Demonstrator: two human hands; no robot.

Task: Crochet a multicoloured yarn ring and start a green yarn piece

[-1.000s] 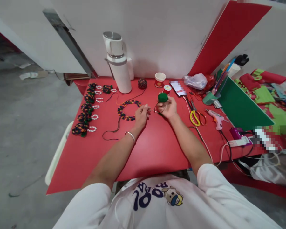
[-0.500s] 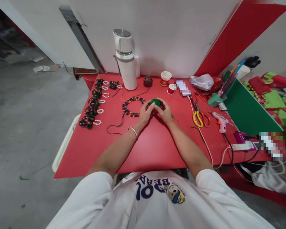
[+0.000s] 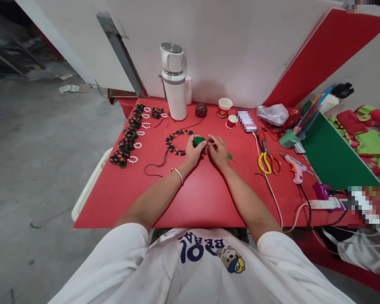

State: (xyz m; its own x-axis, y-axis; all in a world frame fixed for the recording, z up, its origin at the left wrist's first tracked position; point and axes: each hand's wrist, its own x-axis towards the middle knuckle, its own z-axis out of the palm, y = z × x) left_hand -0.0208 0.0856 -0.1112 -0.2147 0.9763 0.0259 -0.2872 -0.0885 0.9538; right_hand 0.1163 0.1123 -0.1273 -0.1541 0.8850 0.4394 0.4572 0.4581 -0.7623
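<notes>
Above the middle of the red table, my left hand [image 3: 194,153] is closed around a small green yarn ball [image 3: 199,142]. My right hand [image 3: 218,151] is just to the right of it, its thumb and fingers pinched together close to the ball. What lies in that pinch is too small to make out. Left of my hands lies a multicoloured braided ring [image 3: 176,145] with a dark cord [image 3: 160,164] trailing from it. A green-handled hook [image 3: 230,156] rests to the right of my right hand.
A white bottle [image 3: 175,95], a dark yarn ball [image 3: 201,110], a paper cup [image 3: 224,107] and a red thread spool [image 3: 231,122] stand at the back. Braided pieces with bead loops [image 3: 126,144] line the left. Yellow-handled scissors [image 3: 264,163] and a pink glue gun [image 3: 297,167] lie right.
My right hand has come off the green ball and moved slightly right, its fingers now pinched. The ball stays in my left hand, a little further left. The camera view has shifted a little.
</notes>
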